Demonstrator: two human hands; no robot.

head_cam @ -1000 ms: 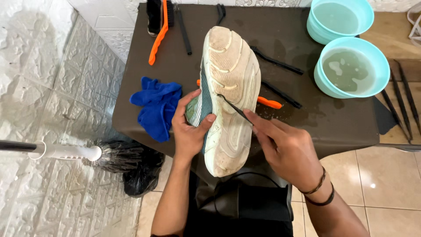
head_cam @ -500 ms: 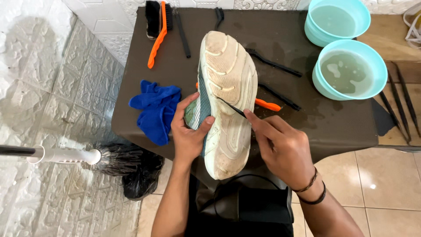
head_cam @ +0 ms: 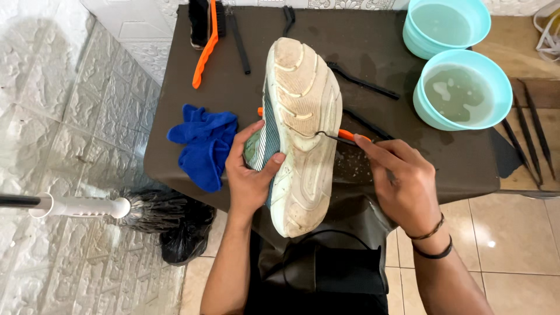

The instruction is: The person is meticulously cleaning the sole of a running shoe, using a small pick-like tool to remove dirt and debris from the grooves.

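A sports shoe [head_cam: 300,134] with a dirty cream sole is turned sole-up over the dark table [head_cam: 175,116]. My left hand [head_cam: 251,169] grips its teal upper from the left side, thumb on the sole's edge. My right hand [head_cam: 402,181] pinches a thin black pick [head_cam: 329,137] whose tip touches the groove at the sole's right edge, about mid-length. An orange-handled tool [head_cam: 353,136] lies on the table just behind the pick.
A blue cloth [head_cam: 201,143] lies left of the shoe. Two light-blue bowls of water [head_cam: 464,87] [head_cam: 446,23] stand at the back right. Brushes [head_cam: 204,35] and thin black tools [head_cam: 361,81] lie at the back. A white-handled broom [head_cam: 116,207] lies on the floor at left.
The pick's tip has slid from the middle of the sole out to its right edge, and my right hand has shifted right with it. The shoe stays gripped in my left hand.
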